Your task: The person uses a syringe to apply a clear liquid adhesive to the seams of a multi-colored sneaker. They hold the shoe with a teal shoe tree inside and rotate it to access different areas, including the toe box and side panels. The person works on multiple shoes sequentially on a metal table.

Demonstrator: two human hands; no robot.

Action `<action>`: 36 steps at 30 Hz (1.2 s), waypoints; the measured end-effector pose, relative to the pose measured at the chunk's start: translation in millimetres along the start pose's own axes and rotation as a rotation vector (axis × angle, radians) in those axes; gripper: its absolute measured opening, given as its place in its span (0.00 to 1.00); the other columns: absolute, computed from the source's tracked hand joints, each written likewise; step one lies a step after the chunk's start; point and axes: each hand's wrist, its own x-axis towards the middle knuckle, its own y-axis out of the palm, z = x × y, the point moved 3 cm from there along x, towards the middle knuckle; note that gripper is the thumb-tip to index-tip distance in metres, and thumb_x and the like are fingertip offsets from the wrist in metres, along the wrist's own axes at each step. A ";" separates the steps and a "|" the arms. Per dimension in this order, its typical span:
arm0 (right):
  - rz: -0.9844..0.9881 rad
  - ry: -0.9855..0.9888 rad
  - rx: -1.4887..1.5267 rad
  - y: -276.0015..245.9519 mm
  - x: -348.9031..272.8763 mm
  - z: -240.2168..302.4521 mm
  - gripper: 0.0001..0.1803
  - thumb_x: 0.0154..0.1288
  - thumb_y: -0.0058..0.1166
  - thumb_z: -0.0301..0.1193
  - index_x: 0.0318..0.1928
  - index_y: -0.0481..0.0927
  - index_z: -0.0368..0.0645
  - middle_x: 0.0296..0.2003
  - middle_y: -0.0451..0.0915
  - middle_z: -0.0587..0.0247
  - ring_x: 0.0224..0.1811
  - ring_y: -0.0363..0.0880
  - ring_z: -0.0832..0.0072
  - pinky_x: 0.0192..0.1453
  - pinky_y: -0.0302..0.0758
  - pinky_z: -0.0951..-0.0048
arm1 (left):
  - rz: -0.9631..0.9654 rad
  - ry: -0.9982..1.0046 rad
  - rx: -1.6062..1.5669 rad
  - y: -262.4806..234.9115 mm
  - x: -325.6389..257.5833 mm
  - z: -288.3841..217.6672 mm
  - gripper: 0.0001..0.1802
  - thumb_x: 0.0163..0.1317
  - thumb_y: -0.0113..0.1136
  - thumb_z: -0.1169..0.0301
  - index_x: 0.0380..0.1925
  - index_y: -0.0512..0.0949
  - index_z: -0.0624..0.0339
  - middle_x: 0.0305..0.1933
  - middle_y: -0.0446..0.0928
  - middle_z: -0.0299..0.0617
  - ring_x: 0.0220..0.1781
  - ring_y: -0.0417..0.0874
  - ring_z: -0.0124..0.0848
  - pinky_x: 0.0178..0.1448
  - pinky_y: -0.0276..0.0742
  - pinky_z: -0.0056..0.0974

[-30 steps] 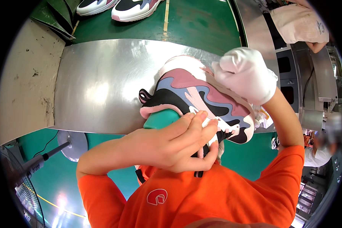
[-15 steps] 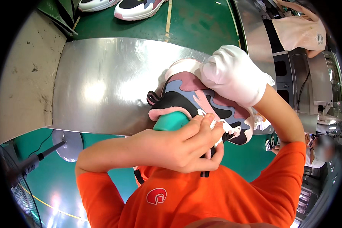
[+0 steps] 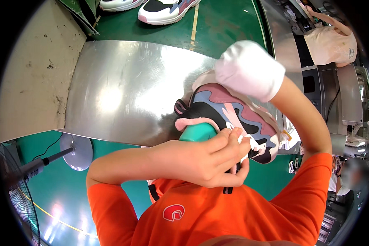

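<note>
Shoe: a sneaker (image 3: 233, 119) in pink, blue-grey, black and white, held up in the air above the near edge of the worktop (image 3: 123, 90), close to the person's chest. Its sole side points away to the right, its opening faces the left hand.
Last: a teal form (image 3: 199, 132) sits inside the shoe opening, under the pink collar.
Left hand: bare hand (image 3: 205, 162), fingers bent together at the shoe's opening. The fingertips (image 3: 233, 133) touch the tongue and lace area, pinching something small there; what it is, I cannot tell. A thin black strap hangs below this hand.
Right hand: hand (image 3: 250, 69) in a white glove, closed over the top of the shoe near the heel and sole, gripping it from above. The forearm goes down to the right, to the orange sleeve.
Worktop: shiny metal sheet, bare in the middle, with light reflections.
Behind the worktop: two more sneakers (image 3: 168, 8) lie on a green floor (image 3: 225, 24), well apart from the hands.
Left below: a fan (image 3: 12, 192) with a round metal base (image 3: 76, 151) stands on the green floor.
Right side: grey machines (image 3: 348, 98), and another person's arm in a light sleeve (image 3: 332, 41) at the top right.
Clothing: orange shirt (image 3: 217, 217) with a small white and red badge.
</note>
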 end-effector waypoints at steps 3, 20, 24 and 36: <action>0.131 -0.041 0.094 -5.6 4.3 2.6 0.06 0.45 0.59 0.30 0.19 0.78 0.42 0.19 0.78 0.56 0.24 0.80 0.60 0.29 0.77 0.64 | 0.007 0.062 0.020 1.1 -3.0 -0.1 0.14 0.63 0.54 0.65 0.48 0.72 0.52 0.53 0.82 0.49 0.50 0.84 0.43 0.57 0.78 0.39; -0.082 1.087 0.736 -32.5 -95.9 -12.0 0.23 0.61 0.63 0.32 0.15 0.68 0.35 0.13 0.58 0.63 0.17 0.55 0.76 0.24 0.63 0.69 | 0.023 -0.019 0.001 -1.7 1.8 5.4 0.13 0.61 0.58 0.66 0.46 0.72 0.47 0.54 0.81 0.44 0.52 0.82 0.41 0.58 0.76 0.38; -0.291 0.971 0.494 -58.1 -150.0 7.4 0.25 0.55 0.70 0.35 0.13 0.68 0.36 0.12 0.64 0.54 0.16 0.61 0.65 0.24 0.61 0.62 | 0.079 -0.078 -0.010 -12.7 15.8 6.3 0.13 0.60 0.61 0.68 0.43 0.75 0.38 0.56 0.81 0.39 0.54 0.82 0.39 0.56 0.76 0.37; -0.436 1.247 0.556 -48.5 -234.4 103.4 0.28 0.59 0.62 0.51 0.53 0.81 0.46 0.37 0.85 0.53 0.37 0.86 0.57 0.42 0.82 0.62 | 0.574 -0.833 0.003 -16.3 99.8 97.9 0.31 0.50 0.75 0.60 0.48 0.71 0.64 0.32 0.83 0.54 0.35 0.86 0.53 0.40 0.78 0.48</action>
